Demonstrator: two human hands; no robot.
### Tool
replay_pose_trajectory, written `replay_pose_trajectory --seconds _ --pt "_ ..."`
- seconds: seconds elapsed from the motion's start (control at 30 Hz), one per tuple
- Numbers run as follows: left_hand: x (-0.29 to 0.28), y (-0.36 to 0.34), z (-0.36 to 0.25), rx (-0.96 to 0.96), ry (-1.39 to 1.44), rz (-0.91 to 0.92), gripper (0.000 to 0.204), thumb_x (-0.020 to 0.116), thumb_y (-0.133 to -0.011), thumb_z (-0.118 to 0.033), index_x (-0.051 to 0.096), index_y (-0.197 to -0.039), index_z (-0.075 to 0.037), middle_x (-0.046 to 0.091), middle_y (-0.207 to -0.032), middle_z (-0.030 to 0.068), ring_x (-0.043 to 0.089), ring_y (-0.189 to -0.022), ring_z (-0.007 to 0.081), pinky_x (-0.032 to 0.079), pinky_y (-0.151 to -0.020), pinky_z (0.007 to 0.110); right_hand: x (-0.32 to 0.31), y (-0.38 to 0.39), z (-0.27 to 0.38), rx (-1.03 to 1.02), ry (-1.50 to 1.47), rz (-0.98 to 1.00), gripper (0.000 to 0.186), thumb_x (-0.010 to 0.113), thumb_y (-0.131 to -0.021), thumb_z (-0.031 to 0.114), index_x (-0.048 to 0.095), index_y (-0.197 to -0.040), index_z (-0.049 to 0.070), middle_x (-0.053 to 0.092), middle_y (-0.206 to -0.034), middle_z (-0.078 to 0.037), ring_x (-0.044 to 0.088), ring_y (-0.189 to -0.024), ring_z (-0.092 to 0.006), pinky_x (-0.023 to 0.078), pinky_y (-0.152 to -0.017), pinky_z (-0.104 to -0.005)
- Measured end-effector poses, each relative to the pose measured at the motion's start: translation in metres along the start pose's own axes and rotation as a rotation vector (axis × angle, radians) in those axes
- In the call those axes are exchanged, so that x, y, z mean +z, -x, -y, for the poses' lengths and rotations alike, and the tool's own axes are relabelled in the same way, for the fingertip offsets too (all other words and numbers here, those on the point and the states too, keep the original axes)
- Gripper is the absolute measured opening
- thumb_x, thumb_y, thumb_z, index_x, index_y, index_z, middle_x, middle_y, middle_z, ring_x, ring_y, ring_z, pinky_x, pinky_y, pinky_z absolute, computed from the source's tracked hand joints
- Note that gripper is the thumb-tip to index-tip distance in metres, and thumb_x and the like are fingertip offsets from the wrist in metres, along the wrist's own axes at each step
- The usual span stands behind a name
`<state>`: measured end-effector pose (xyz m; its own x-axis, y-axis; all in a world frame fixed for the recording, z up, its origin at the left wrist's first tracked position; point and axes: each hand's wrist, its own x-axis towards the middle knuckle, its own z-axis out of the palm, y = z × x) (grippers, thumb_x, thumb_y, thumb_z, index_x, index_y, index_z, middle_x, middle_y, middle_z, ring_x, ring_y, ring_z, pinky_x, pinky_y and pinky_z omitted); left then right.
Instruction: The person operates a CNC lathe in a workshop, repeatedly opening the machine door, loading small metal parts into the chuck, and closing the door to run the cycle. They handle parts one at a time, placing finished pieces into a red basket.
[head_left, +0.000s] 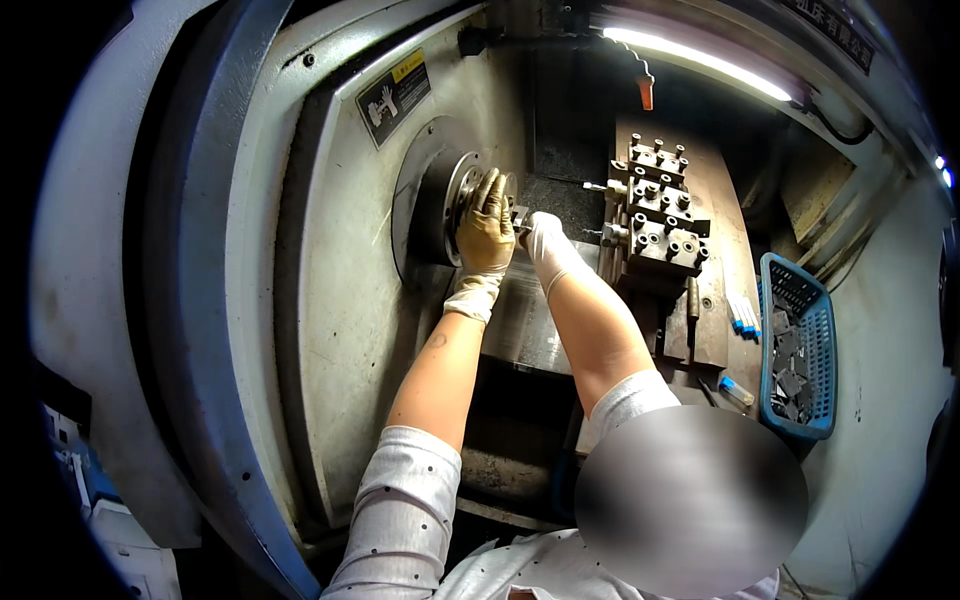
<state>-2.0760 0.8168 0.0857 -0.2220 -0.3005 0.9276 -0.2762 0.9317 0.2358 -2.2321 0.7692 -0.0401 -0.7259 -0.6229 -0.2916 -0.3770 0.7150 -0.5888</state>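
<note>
My left hand (485, 236), in a thin, oil-stained glove, lies with its fingers stretched out and close together against the front of the round lathe chuck (441, 205). It covers part of the chuck's face. My right hand (545, 238), in a cleaner whitish glove, is just right of it with its fingers curled. A small metal piece (521, 217) shows between the two hands at the chuck's front. The right fingertips are mostly hidden, so I cannot make out what they hold.
Right of my hands, a tool block (664, 240) with several bolts and drill-like tools sits on a metal slide. A blue plastic basket (830, 360) holds many flat metal parts. White-and-blue tubes (741, 316) lie near it. A lamp (700, 62) glows above; a machine door (205, 250) stands left.
</note>
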Motion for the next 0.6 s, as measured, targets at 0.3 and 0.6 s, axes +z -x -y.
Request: replay_pose_trajectory --seconds 0.3,0.6 --pt "-0.001 0.004 0.003 0.02 -0.003 -0.017 0.029 0.047 -0.078 -0.005 0.052 -0.107 -0.005 0.052 -0.109 0.0088 0.05 -0.099 0.0251 0.036 -0.088 0.034 0.005 -0.037 -0.006 -0.106 0.191 -0.087 0.014 0.052 -0.068 0.018 0.063 -0.07 0.009 0.06 -0.067 -0.01 0.058 -0.061 -0.0226 0.044 -0.054 -0.0303" --pt "0.005 0.006 0.004 0.03 -0.007 -0.006 0.029 0.046 -0.08 -0.009 0.051 -0.108 -0.004 0.051 -0.11 0.0093 0.05 -0.099 0.025 0.036 -0.088 0.036 -0.047 0.015 0.024 -0.455 -0.05 -0.851 0.017 0.038 -0.076 0.01 0.048 -0.073 -0.004 0.056 -0.07 -0.021 0.058 -0.064 -0.0309 0.046 -0.06 -0.0364"
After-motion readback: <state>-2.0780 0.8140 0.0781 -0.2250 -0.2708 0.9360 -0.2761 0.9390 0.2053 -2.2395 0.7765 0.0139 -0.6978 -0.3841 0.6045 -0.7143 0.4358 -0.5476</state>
